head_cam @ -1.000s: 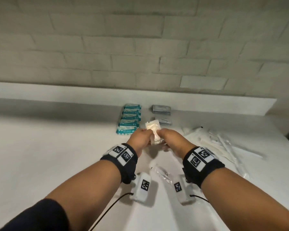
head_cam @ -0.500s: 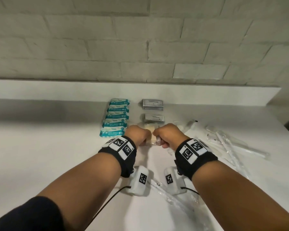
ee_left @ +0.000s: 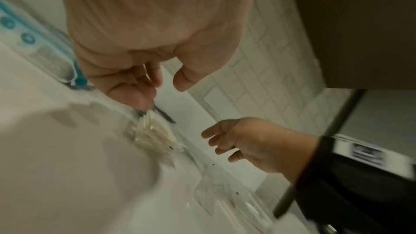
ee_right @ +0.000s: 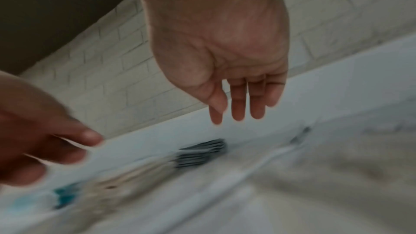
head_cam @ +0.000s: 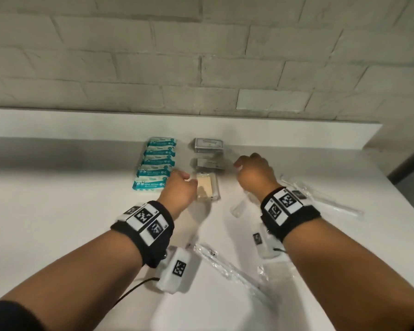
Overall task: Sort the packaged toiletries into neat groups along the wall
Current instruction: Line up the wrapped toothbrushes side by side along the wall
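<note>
- Head view: a white bench (head_cam: pixel 58 211) runs to a low ledge under a brick wall (head_cam: pixel 201 56).
- A column of five teal packs (head_cam: pixel 157 163) lies at the far side by the ledge; just right of it sit two grey sachet piles (head_cam: pixel 208 145), one nearer than the other.
- Nearer in that same column lies a clear pack of cotton buds (head_cam: pixel 207 189), flat on the bench.
- The left hand (head_cam: pixel 178 191) is at the left edge of the cotton buds; from here its fingers are hidden, so I cannot tell the grasp.
- The right hand (head_cam: pixel 255 172) hangs above the bench right of the sachets, apart from them, with nothing in it.
- Clear long wrappers (head_cam: pixel 320 199) lie scattered to the right, and another (head_cam: pixel 225 261) lies near, between the forearms.
- Left wrist view: the left hand (ee_left: pixel 144 42) has fingers (ee_left: pixel 133 93) curled down onto the cotton buds (ee_left: pixel 153 134), thumb apart; touching or pinching cannot be told through the blur. A teal pack (ee_left: pixel 33 45) lies at left. The right hand (ee_left: pixel 243 140) is released, fingers spread.
- Right wrist view: the right hand (ee_right: pixel 220 51) is released, fingers (ee_right: pixel 238 106) straight and holding nothing. The grey sachets (ee_right: pixel 202 152) lie below, blurred.
</note>
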The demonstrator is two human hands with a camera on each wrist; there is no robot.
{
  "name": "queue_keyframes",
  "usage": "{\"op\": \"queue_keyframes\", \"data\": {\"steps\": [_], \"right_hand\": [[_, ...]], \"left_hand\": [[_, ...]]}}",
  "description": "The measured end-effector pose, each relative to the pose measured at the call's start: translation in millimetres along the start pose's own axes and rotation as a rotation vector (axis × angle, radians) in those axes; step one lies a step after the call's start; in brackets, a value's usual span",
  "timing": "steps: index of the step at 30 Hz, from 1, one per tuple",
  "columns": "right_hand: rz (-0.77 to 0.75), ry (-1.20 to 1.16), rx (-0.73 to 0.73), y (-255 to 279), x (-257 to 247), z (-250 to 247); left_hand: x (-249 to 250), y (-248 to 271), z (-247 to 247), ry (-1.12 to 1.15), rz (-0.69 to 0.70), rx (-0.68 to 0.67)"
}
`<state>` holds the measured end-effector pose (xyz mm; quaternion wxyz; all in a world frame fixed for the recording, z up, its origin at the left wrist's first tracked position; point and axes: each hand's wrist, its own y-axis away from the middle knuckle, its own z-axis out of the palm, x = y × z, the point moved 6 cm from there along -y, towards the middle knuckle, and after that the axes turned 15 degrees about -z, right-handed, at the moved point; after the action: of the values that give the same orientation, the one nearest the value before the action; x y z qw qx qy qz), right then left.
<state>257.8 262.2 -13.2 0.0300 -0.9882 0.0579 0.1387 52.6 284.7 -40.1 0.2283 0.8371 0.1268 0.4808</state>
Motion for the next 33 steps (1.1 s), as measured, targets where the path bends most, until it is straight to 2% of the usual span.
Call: {"op": "queue_keyframes", "data": {"steps": [2,4,6,7,13,16,18,22,24,26,29,33], "right_hand": [[-0.051,0.226,-0.162,9.6,18.7,-4.0],[-0.077,0.306,-0.335,19.4,35.2,4.0],[-0.108,0.318,-0.402,33.2,40.3,7.8],[-0.12,0.322,-0.386,40.1,39.9,7.0],[-0.223,0.389,-0.348,81.7,22.6,5.2],[-0.319,0.428,-0.395,108.3,13.4,6.2],[-0.32,0.32,-0.359,124.5,14.0,-1.1],[-0.062,0.003,-0.124,148.0,50.6,-37.0],[0.101,-0.072,-0.011,158.9,81.5,-56.2],[0.245,-0.085,0.052,171.6,115.4,-68.3],[0.371,-0.072,0.007,187.6,150.5,-67.5],[0.35,-0.12,-0.127,197.3,154.2,-45.7]], "left_hand": [[-3.1,23.9,2.6,-0.132,0.136,-0.094],[-13.3,47.6,12.1,-0.379,0.252,-0.26],[-33.7,64.5,22.2,-0.649,0.299,-0.415],[-42.6,72.9,24.4,-0.763,0.331,-0.437],[-51.5,105.8,30.4,-1.022,0.569,-0.272],[-56.1,118.1,31.5,-1.091,0.562,-0.235],[-60.6,123.3,32.0,-1.088,0.521,-0.243],[-63.9,136.5,33.4,-0.984,0.485,-0.289],[-58.5,140.5,32.9,-0.924,0.479,-0.246],[-46.5,141.8,37.7,-0.907,0.539,-0.153],[-25.1,137.5,58.0,-0.798,0.585,-0.113],[-1.2,130.6,103.8,-0.772,0.569,-0.156]]}}
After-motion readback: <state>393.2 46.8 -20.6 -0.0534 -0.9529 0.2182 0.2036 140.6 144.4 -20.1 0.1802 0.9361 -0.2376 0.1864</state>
